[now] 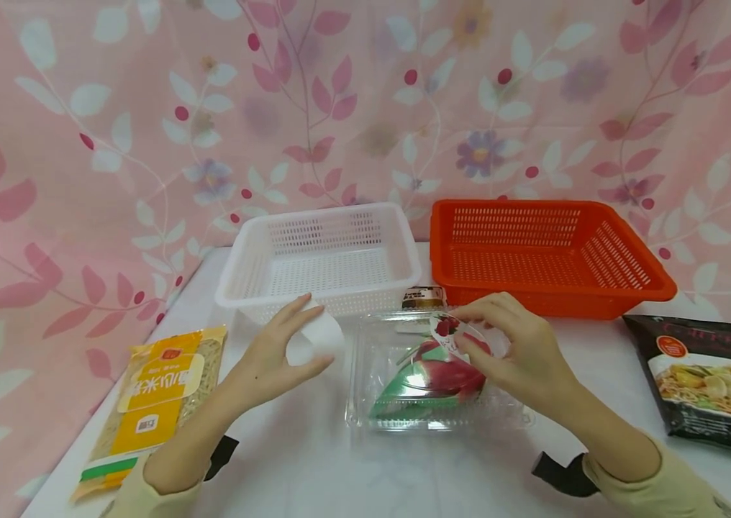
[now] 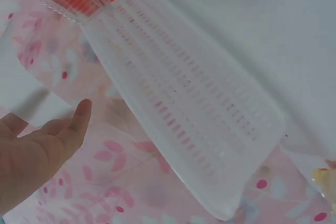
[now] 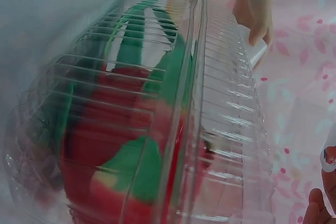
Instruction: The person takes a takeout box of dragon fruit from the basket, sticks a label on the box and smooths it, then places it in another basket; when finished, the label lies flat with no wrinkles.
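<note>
A clear plastic clamshell box (image 1: pixel 365 385) stands on the white table with its lid down, and a red and green dragon fruit (image 1: pixel 433 378) lies inside. My left hand (image 1: pixel 265 367) is at its left, holding a curled piece of white paper (image 1: pixel 324 332) between fingers and thumb. That paper (image 2: pixel 31 100) also shows beside the fingers in the left wrist view. Over the box's right half, my right hand (image 1: pixel 524 352) pinches a small white sticker (image 1: pixel 443 332) with a red picture. Only fingertips and part of the sticker (image 3: pixel 328 160) appear in the right wrist view.
A white basket (image 1: pixel 320 296) and a red basket (image 1: pixel 547 298) stand behind the box, with a small brown-labelled item (image 1: pixel 424 296) between them. A yellow noodle packet (image 1: pixel 155 410) lies left; a black noodle packet (image 1: pixel 715 381) lies right. Floral cloth hangs behind.
</note>
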{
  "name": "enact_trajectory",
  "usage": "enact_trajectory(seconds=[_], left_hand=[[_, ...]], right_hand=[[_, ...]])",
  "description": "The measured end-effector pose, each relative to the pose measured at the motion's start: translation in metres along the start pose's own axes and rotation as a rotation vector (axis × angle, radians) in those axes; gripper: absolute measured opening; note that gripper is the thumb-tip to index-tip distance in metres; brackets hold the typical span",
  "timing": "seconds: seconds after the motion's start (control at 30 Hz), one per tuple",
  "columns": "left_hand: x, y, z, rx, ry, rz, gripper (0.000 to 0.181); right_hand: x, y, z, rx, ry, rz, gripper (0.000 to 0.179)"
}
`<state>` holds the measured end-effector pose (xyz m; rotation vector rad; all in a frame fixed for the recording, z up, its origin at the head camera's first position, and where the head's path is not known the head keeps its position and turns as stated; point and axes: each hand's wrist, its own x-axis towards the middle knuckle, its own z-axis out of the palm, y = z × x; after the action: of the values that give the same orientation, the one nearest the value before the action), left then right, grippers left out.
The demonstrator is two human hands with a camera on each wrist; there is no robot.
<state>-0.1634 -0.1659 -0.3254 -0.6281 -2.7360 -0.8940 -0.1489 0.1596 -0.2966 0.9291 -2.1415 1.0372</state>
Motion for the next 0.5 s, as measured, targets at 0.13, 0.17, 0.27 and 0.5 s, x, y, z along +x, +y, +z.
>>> enact_trajectory(seconds=[0.13,0.17,0.27,0.5], left_hand=[[-0.006,-0.017,-0.002,0.031,-0.016,-0.055,0.066],[-0.008,-0.02,-0.002,0.034,-0.036,-0.073,0.067],[-0.012,-0.027,0.003,0.032,-0.115,-0.099,0.067],[-0.018,-0.034,0.02,0.112,-0.323,-0.147,0.069]], right_hand=[[-0.002,0.002,0.0,-0.029,-0.015,0.041,0.04],[-0.002,0.003,0.0,-0.035,-0.018,0.045,0.04],[-0.003,0.003,0.0,-0.047,-0.029,0.06,0.04],[-0.006,0.005,0.003,-0.055,-0.071,0.099,0.041]])
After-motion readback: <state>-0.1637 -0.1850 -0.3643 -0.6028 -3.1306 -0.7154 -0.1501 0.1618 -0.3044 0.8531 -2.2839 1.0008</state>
